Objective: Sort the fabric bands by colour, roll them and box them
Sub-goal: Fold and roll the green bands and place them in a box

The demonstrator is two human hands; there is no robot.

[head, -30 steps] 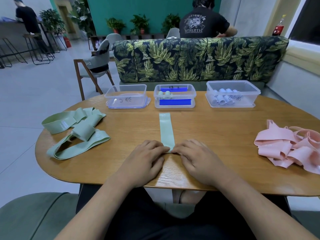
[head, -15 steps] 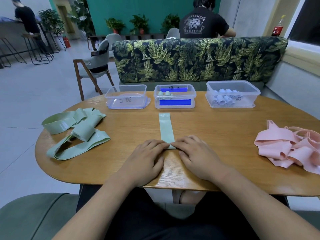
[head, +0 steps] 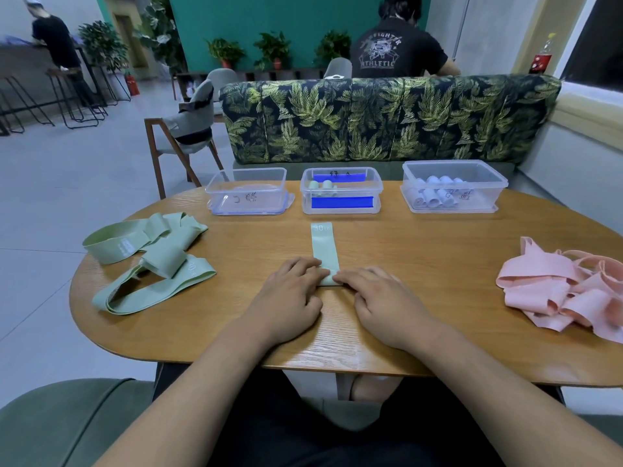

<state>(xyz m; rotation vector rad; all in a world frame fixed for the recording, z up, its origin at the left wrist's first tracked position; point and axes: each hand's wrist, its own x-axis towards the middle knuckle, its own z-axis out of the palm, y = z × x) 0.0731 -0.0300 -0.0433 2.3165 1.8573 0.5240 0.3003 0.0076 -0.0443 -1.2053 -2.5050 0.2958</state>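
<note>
A pale green fabric band lies flat and straight in the middle of the wooden table, pointing away from me. Its near end is turned into a small roll under my fingertips. My left hand and my right hand pinch that rolled end from either side. Three clear boxes stand at the far edge: the left box looks empty, the middle box holds green rolls, the right box holds several pale blue rolls. Loose green bands lie at the left, pink bands at the right.
A leaf-patterned sofa back rises just behind the boxes, with a person seated beyond it. A wooden chair stands at the far left. Bare table surface lies on both sides of my hands.
Both hands have crept forward along the band, rolling its near end further; the flat part showing in front of my fingers is shorter.
</note>
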